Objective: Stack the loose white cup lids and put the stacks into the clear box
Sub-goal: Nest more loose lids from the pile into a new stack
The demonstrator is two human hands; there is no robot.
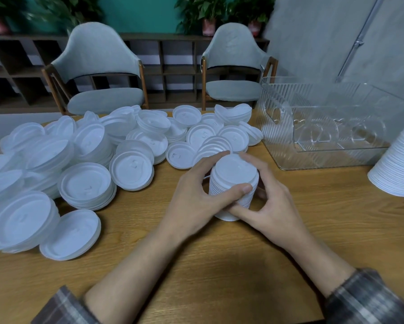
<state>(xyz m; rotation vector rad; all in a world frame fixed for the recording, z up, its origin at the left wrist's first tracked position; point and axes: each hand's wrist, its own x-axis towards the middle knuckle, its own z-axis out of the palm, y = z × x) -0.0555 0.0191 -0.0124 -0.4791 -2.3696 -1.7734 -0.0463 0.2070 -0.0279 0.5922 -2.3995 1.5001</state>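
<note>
A tall stack of white cup lids (233,174) stands on the wooden table (219,265) at the middle. My left hand (196,195) grips its left side, thumb across the front. My right hand (268,199) grips its right side, with the thumb low on the front of the stack. Many loose white lids (86,183) lie heaped across the left and back of the table. The clear ribbed box (324,157) sits at the back right, with no lids visible inside it. A second finished stack of lids (399,167) stands at the right edge.
Two grey upholstered chairs (102,73) stand behind the table, in front of a dark wooden shelf unit (177,66) with potted plants on top. A grey wall closes the right side. Bare tabletop lies in front of my hands.
</note>
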